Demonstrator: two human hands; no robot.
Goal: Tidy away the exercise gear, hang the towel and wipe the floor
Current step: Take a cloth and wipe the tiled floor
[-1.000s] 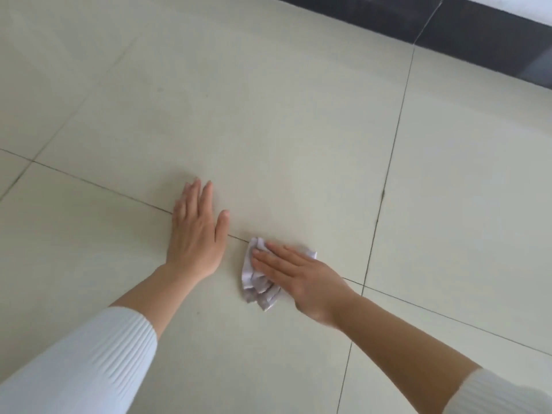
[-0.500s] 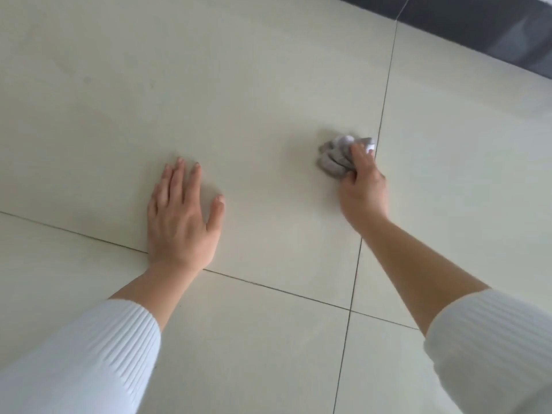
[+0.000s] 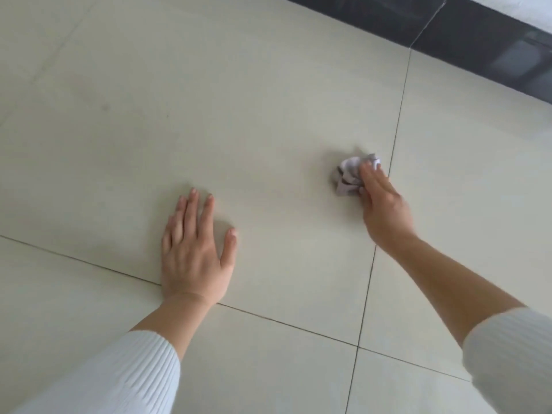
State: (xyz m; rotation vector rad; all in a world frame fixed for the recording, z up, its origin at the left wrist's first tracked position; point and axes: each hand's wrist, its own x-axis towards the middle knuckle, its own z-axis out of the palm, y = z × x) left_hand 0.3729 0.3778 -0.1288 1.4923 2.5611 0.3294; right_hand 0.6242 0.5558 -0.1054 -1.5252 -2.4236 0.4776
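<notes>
A crumpled pale grey wipe (image 3: 348, 174) lies on the cream tiled floor (image 3: 239, 115), just left of a grout line. My right hand (image 3: 382, 207) presses on the wipe's right side, fingers covering part of it. My left hand (image 3: 195, 249) rests flat on the floor to the left, palm down, fingers apart, holding nothing. Both arms wear white ribbed sleeves pushed up the forearm.
A dark skirting band (image 3: 466, 34) runs along the wall at the top right. Grout lines cross the floor near my hands, one running up past the wipe. No exercise gear or towel is in view.
My right hand pushed the wipe from beside my left hand forward and to the right across the tile, bunching it up. My left hand stayed planted on the floor.
</notes>
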